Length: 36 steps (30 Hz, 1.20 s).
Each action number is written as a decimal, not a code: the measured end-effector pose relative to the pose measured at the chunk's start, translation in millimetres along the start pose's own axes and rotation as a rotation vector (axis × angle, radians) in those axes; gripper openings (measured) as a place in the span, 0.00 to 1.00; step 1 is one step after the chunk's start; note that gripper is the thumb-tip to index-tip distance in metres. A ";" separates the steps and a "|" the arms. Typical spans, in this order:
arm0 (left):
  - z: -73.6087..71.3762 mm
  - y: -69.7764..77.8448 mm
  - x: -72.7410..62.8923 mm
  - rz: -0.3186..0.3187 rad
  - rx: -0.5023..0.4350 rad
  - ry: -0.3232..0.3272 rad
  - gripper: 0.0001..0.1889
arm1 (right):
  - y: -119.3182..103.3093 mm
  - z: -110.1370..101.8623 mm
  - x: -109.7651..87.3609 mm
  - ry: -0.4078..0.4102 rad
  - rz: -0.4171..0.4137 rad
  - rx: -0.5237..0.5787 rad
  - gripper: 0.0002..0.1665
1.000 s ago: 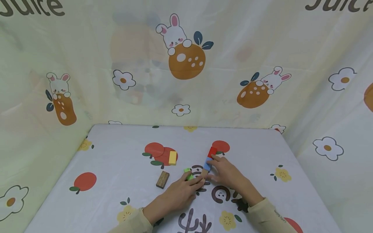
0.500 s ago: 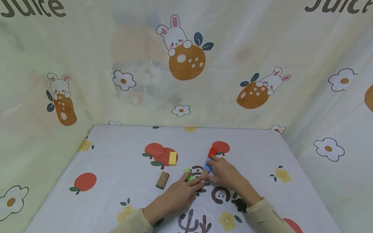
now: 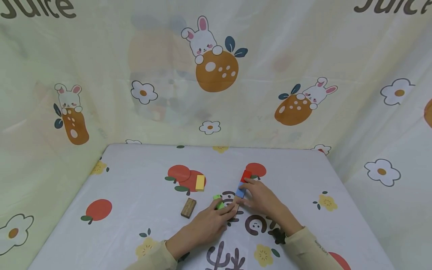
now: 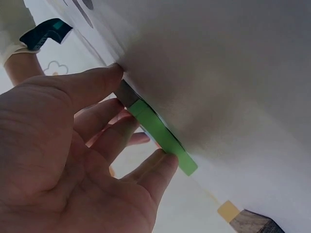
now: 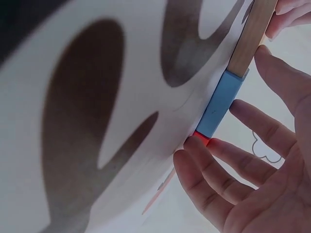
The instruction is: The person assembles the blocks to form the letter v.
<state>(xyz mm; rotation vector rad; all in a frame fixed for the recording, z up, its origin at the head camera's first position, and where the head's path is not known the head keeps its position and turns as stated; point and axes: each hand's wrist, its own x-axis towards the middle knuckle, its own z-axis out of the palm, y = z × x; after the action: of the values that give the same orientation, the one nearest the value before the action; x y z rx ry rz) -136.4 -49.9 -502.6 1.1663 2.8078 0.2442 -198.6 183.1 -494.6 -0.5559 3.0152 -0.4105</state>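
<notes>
A red block [image 3: 246, 176], a blue block [image 3: 240, 191] and a light wooden block [image 5: 251, 41] lie end to end in a slanting row. My right hand [image 3: 266, 200] rests along the row's right side with fingers extended; the right wrist view has its thumb by the wooden block and fingertips at the blue and red ones. At the row's near end my left hand [image 3: 207, 223] pinches the wooden block with thumb and forefinger. Its outer fingers touch a green block [image 4: 163, 133], which stands left of the row and is partly covered by that hand in the head view.
A yellow block [image 3: 200, 183] lies farther back to the left, on a printed apple. Nearer, left of my left hand, is a dark wooden block [image 3: 188, 208]. A patterned cloth covers the table [image 3: 290, 165], with printed curtains [image 3: 162, 56] around its back and sides.
My right thumb has shifted slightly away from me along the row. The left hand and the blocks look nearly still.
</notes>
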 end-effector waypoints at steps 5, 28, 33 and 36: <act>-0.8 0.5 0.1 -0.004 -0.002 -0.009 0.35 | -1.2 -0.4 -0.1 0.006 0.008 -0.002 0.35; 0.0 1.8 -0.3 -0.002 0.025 0.001 0.32 | -3.2 -4.1 -0.6 -0.023 0.011 -0.053 0.37; 2.9 0.3 1.0 0.004 0.030 0.012 0.32 | -2.8 -4.6 0.1 -0.029 0.001 -0.071 0.37; 3.9 -0.5 1.0 0.015 0.047 0.025 0.32 | -2.8 -4.5 0.8 -0.042 0.002 -0.063 0.37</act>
<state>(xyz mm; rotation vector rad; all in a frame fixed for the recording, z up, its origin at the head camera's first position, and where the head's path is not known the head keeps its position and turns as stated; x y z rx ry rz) -136.9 -49.1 -506.5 1.2021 2.8422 0.1959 -198.8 181.4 -489.6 -0.5582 2.9970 -0.3012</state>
